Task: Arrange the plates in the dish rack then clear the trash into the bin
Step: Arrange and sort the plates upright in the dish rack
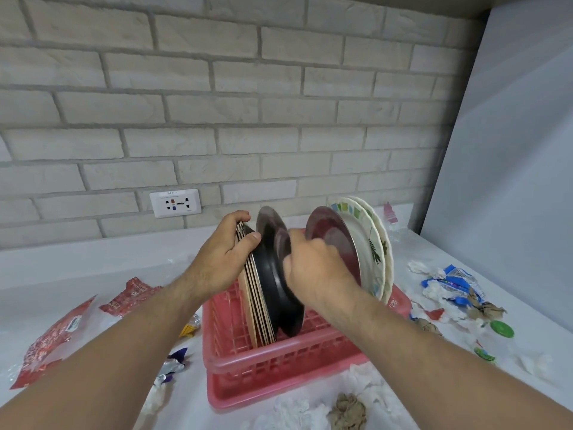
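Note:
A pink plastic dish rack [279,364] stands on the white counter. On its left side, my left hand [221,257] grips a bundle of several thin plates [255,305] standing on edge. Beside them a black plate [279,293] stands upright, and my right hand [313,268] holds its rim from the right. A shiny dark red plate [336,240] and two white patterned plates [373,243] lean at the rack's right end.
Trash lies around the rack: red wrappers [59,336] at left, foil wrappers [173,364] in front left, crumpled tissues and brown paper [347,411] in front, blue wrappers [455,282] and a green lid [501,328] at right. A brick wall with a socket [175,203] stands behind.

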Tool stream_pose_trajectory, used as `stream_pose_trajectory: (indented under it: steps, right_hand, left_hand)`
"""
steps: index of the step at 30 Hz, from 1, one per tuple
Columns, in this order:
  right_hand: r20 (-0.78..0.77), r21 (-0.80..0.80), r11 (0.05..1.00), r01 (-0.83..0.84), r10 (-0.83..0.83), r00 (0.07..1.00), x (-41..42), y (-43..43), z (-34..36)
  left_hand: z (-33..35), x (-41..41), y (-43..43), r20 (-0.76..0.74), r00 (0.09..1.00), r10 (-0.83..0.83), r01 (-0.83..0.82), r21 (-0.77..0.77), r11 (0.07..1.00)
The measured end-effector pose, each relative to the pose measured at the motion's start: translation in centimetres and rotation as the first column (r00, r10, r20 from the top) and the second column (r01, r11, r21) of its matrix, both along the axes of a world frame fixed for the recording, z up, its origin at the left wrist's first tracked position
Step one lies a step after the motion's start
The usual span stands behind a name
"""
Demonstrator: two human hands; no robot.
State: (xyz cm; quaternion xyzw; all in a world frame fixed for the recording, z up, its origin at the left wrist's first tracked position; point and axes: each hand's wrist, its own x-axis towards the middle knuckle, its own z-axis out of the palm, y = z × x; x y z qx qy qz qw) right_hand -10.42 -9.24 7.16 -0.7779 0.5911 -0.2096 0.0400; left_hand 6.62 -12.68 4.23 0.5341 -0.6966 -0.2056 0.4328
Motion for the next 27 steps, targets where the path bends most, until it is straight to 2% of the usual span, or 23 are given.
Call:
stream_pose_trajectory:
  steps: [4, 7, 11, 14, 19, 27]
  right_hand:
    - [-0.105, -0.141, 0.984, 0.108, -0.123, 0.987, -2.3, -1.6, 4.4]
    - [-0.047, -0.122, 0.976, 0.183, -0.190, 0.981, -3.8, -2.2, 7.0]
    - [-0.085, -0.110, 0.962, 0.249, -0.259, 0.962, -4.5, -2.2, 7.5]
    - [-0.151, -0.095, 0.964, 0.250, -0.262, 0.953, -4.0, -2.4, 6.1]
    - [-0.260, -0.225, 0.958, 0.176, -0.233, 0.937, -3.9, -2.6, 5.4]
    - [-0.206, -0.239, 0.956, 0.168, -0.219, 0.954, -3.0, -2.9, 4.7]
  left_hand:
    - [0.0, 0.5, -0.2, 0.027, 1.000, 0.005, -0.005, -0.014, 1.000]
    - [-0.3, 1.0, -0.4, 0.023, 1.000, -0.001, 0.001, -0.003, 1.000]
    - [-0.2, 1.1, -0.4, 0.030, 1.000, 0.001, 0.000, -0.009, 1.000]
    - [-0.1, 1.0, -0.4, 0.036, 0.999, 0.010, -0.010, -0.006, 1.000]
    - [0.0, 1.1, -0.3, 0.049, 0.999, 0.024, -0.024, -0.007, 1.000]
    - [0.1, 1.2, -0.2, 0.056, 0.998, 0.039, -0.039, -0.004, 0.999]
